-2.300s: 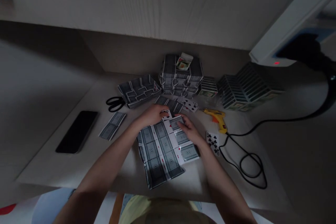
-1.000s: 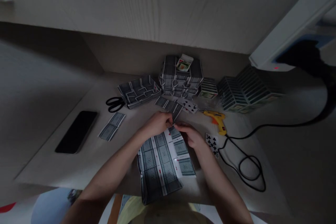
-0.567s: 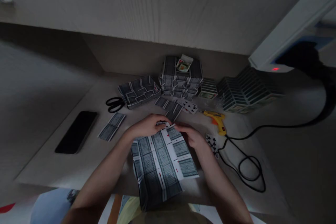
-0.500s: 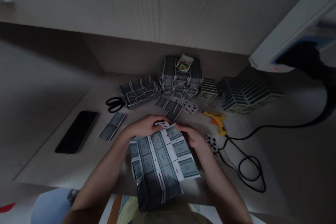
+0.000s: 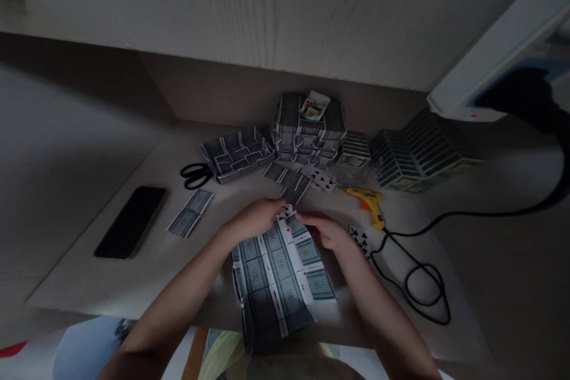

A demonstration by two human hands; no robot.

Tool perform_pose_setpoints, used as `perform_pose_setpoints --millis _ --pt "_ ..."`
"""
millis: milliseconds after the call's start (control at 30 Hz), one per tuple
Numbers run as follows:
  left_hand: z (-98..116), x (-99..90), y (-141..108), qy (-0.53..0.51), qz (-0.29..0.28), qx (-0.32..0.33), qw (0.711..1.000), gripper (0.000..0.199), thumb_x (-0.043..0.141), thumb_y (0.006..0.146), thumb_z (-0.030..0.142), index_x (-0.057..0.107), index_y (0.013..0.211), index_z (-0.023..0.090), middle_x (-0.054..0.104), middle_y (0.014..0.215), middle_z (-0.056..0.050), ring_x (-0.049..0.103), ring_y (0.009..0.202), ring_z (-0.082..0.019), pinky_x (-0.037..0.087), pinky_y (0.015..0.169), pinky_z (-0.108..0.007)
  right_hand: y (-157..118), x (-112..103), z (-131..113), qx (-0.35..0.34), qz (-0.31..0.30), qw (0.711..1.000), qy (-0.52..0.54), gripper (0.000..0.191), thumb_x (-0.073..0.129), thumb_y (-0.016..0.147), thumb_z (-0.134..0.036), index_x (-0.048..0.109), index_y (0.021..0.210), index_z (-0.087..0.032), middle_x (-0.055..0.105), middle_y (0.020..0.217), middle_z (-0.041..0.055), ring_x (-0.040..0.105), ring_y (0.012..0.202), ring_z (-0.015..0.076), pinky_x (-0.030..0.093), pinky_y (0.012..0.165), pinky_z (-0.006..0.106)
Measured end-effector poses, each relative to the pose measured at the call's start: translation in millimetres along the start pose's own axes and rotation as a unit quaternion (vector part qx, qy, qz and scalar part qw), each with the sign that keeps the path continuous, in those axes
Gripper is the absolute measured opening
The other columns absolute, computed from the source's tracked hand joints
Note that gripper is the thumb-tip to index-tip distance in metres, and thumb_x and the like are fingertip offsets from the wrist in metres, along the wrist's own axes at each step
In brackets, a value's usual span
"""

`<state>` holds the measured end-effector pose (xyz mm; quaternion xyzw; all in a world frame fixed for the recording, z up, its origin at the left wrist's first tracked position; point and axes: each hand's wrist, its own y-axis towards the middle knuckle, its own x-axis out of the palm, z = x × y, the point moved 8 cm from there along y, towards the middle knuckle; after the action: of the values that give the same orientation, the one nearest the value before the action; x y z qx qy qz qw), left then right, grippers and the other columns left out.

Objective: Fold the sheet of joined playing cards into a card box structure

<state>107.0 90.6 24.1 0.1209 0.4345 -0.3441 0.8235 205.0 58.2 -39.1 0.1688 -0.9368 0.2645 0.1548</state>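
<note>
The hands are close together at the far edge of the card panel [image 5: 278, 258], which lies over the near part of the tabletop [image 5: 160, 285], in front of the person. The left hand [image 5: 258, 218] pinches a small face-up card [image 5: 284, 212] at that edge; the right hand [image 5: 327, 231] grips the panel's far right corner, its fingertips close to the left's.

The panel looks light and thin, fairly stiff across each card but likely to bend at the seams; its glossy backs may be slippery. Best hold: thumb and fingers either side of a doubled edge, with the loose near side supported, since a hard pull could crease a card or part a joint.

Just beyond the fingers lie a patterned strip [image 5: 289, 181] and face-up cards [image 5: 319, 178]. Beside the right forearm is a club card [image 5: 360, 241], with a yellow glue gun [image 5: 369, 202] beyond it; its nozzle could be hot, and the looping cord [image 5: 472, 213] could snag the right elbow. Left of the hands are a card pair [image 5: 191, 214], scissors [image 5: 207, 172] and a phone [image 5: 130, 222].

Farther back, a divided tray [image 5: 244, 170], a box stack [image 5: 289, 122] and deck cases [image 5: 407, 154] block reach to the rear.
</note>
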Motion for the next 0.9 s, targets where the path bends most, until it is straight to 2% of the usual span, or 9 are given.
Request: perform_pose_setpoints --millis 100,333,567,700,900 --pt "9 1.5 1 0.023 -0.017 0.016 0.999 0.021 0.037 0.079 0.011 0.055 0.086 0.019 0.063 0.081 -0.003 0.058 0.076 -0.016 0.038 0.063 -0.022 -1 0 5 0.058 -0.005 0.997 0.045 0.022 0.075 0.055 -0.034 0.067 0.069 -0.019 0.065 0.063 0.002 0.058 0.062 0.0175 0.045 0.061 0.029" --pt "12 4.7 5 0.076 -0.013 0.031 0.997 0.028 0.04 0.075 0.007 0.058 0.092 0.02 0.064 0.09 -0.005 0.059 0.084 -0.018 0.04 0.067 -0.024 -4 -1 1 0.07 -0.004 0.996 0.049 0.023 0.076 0.053 -0.031 0.066 0.066 -0.016 0.065 0.063 0.0 0.055 0.056 0.0128 0.04 0.057 0.026" --pt "13 6.6 5 0.074 -0.01 0.051 0.996 0.03 0.039 0.076 0.007 0.06 0.094 0.019 0.064 0.091 -0.006 0.059 0.083 -0.018 0.042 0.07 -0.026 -2 -3 5 0.064 0.002 0.997 0.041 0.021 0.076 0.052 -0.029 0.064 0.062 -0.015 0.061 0.058 -0.0024 0.05 0.052 0.0094 0.036 0.054 0.023" --pt "15 8.3 8 0.078 -0.023 0.058 0.995 0.025 0.04 0.077 0.007 0.06 0.086 0.017 0.064 0.088 -0.006 0.06 0.083 -0.018 0.042 0.07 -0.025 -4 -3 4 0.055 0.017 0.998 0.02 0.023 0.076 0.051 -0.028 0.065 0.066 -0.015 0.061 0.058 -0.0028 0.05 0.052 0.0094 0.035 0.054 0.023" --pt "19 8.6 10 0.089 -0.038 0.064 0.993 0.019 0.042 0.078 0.009 0.06 0.08 0.016 0.064 0.085 -0.006 0.059 0.082 -0.018 0.042 0.069 -0.025 -7 -3 -1 0.044 0.042 0.998 0.005 0.023 0.078 0.047 -0.027 0.063 0.059 -0.013 0.059 0.053 -0.003 0.049 0.049 0.0085 0.033 0.051 0.023"
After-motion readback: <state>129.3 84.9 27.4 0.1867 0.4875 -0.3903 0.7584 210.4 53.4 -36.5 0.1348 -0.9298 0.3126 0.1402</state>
